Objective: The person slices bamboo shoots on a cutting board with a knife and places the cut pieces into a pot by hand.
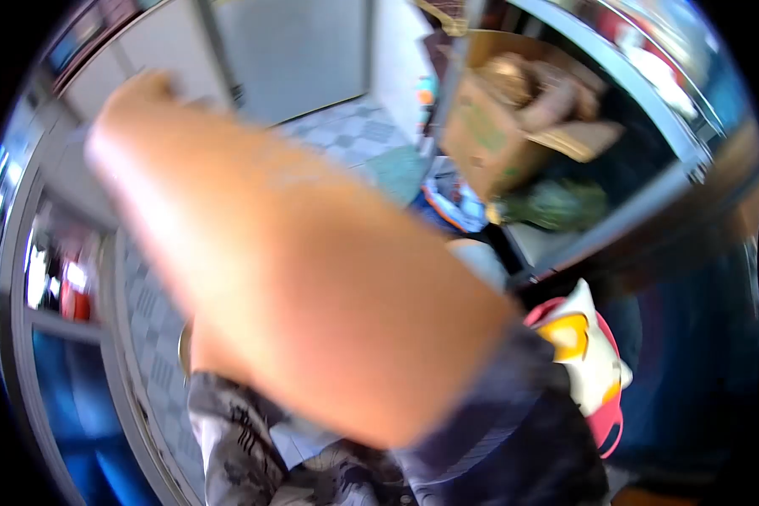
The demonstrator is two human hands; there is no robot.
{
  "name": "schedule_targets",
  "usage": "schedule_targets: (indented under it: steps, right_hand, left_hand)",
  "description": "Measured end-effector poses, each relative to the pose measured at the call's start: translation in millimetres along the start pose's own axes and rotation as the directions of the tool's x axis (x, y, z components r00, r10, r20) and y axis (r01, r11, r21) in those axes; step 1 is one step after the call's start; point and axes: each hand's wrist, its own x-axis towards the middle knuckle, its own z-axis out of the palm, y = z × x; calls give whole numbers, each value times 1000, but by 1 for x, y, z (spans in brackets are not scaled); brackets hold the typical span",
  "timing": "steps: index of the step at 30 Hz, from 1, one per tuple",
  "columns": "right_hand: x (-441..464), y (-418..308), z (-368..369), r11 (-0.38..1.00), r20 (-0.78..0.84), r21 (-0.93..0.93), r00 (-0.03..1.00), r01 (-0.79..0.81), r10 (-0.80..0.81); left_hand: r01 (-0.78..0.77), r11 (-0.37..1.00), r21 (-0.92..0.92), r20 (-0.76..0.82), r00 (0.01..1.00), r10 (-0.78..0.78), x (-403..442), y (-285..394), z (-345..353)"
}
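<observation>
My right arm reaches from its dark sleeve (506,422) at the lower right across the middle to the upper left, smeared by motion. My right hand (139,105) is at its far end, in front of pale cabinet doors (164,51). Its fingers are too blurred to show whether it holds anything. My left hand cannot be made out. A patch of bare skin (209,354) appears above grey patterned cloth (232,430) on the lower left, mostly behind the arm. Beside that skin is a thin yellowish curved edge (184,350).
On the right, an open cardboard box (485,135) holding brownish items stands on a metal-framed shelf (624,228). A pink basket (609,422) contains a white and yellow bag (586,354). Glass-fronted cabinets (67,329) line the left. Tiled floor (346,122) runs to a grey door (291,59).
</observation>
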Motion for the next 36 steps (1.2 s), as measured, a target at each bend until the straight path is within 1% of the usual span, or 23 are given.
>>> schedule_targets:
  steps: [2, 3, 4, 6, 9, 11, 12, 14, 16, 17, 18, 20, 23, 24, 26, 27, 28, 30, 31, 32, 33, 34, 36]
  right_hand:
    - [-9, 18, 0, 1000, 8, 1, 1000, -17, 17]
    - [-14, 30, 3, 999, 14, 5, 999, -33, 33]
    - [-20, 46, 7, 998, 20, 9, 998, -55, 55]
    - [-23, 77, 27, 996, -24, 13, 996, -90, 90]
    - [-41, 116, 60, 981, 63, 123, 988, -150, 143]
    - [-32, 147, 111, 982, 68, 132, 990, -134, 126]
    - [-35, 160, 132, 980, 120, 125, 983, -158, 143]
    - [-40, 183, 170, 970, 218, 120, 959, -212, 183]
    - [-50, 196, 190, 961, 350, 77, 910, -264, 222]
    - [-55, 203, 195, 960, 425, 35, 873, -279, 238]
    - [-58, 210, 205, 960, 438, 43, 869, -276, 230]
    - [-63, 227, 227, 962, 471, 38, 854, -271, 222]
    - [-73, 231, 251, 938, 493, 87, 832, -337, 253]
    - [-77, 236, 264, 935, 494, 89, 830, -343, 257]
    - [-91, 246, 297, 891, 416, 197, 858, -408, 301]
    - [-100, 249, 311, 871, 383, 258, 872, -419, 305]
    - [-111, 252, 323, 847, 352, 318, 883, -426, 312]
    - [-128, 253, 341, 797, 389, 366, 857, -481, 338]
    - [-139, 254, 351, 783, 353, 388, 863, -486, 361]
    - [-148, 255, 362, 770, 318, 411, 868, -488, 380]
    - [-156, 254, 370, 754, 304, 426, 864, -500, 401]
    - [-162, 255, 378, 736, 291, 442, 858, -513, 423]
    - [-176, 256, 398, 674, 271, 499, 837, -545, 476]
  left_hand:
    - [65, 993, 95, 77, 994, -73, 9, -4, 1]
    - [125, 981, 151, 169, 974, -150, 17, -1, -2]
    - [154, 977, 149, 164, 970, -178, 14, -3, -1]
    - [111, 993, 42, 152, 982, -116, 11, 2, 0]
    - [109, 985, 132, 227, 964, -138, 0, 14, -7]
    - [103, 987, 120, 170, 978, -122, -1, 10, -14]
    - [77, 990, 118, 120, 989, -91, -4, 11, -15]
    - [135, 986, 97, 97, 985, -144, -7, 21, -26]
    - [54, 988, 148, 104, 992, -70, -2, 19, -29]
    - [18, 973, 229, 91, 995, -39, 2, 18, -29]
    - [31, 973, 231, 97, 994, -55, 4, 12, -29]
    - [-104, 883, 458, 92, 993, 69, 12, -2, -29]
    - [-105, 825, 556, 128, 991, 40, 5, -6, -25]
    - [-156, 786, 599, 160, 984, 73, 4, -4, -16]
    - [-279, 702, 655, 216, 960, 179, 0, -7, 15]
    - [-418, 675, 608, 274, 908, 316, -1, -20, 34]
    - [-493, 627, 603, 267, 865, 424, -6, -28, 59]
    - [-658, 522, 543, 315, 736, 599, -22, -40, 100]
    - [-773, 374, 513, 376, 593, 711, -34, -47, 117]
    - [-792, 305, 529, 333, 524, 784, -48, -49, 131]
    - [-813, 312, 491, 325, 504, 800, -59, -55, 145]
    - [-809, 337, 481, 357, 532, 767, -70, -56, 153]
    - [-801, 373, 469, 277, 534, 799, -75, -60, 164]
